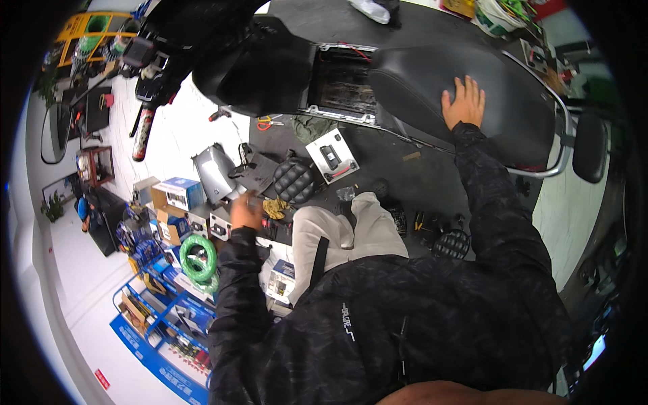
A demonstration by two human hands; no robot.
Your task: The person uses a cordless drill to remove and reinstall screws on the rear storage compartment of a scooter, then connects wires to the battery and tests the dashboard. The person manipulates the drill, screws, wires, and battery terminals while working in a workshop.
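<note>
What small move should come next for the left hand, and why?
Probably reach the left hand toward the open bay in the scooter: the bay lies uncovered, while the right hand rests flat on the black seat beside it, which could steady the body. The left hand is blurred, so whether it holds anything is unclear.

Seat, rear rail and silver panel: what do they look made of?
Seat: likely vinyl or leather-like cover, low-sheen black, with a seam-like line.
Rear rail: probably metal, bright silver, judging by its tubular form and sheen.
Silver panel: perhaps painted plastic or metal; its smooth curved surface shines, but the look leaves it open.
</note>
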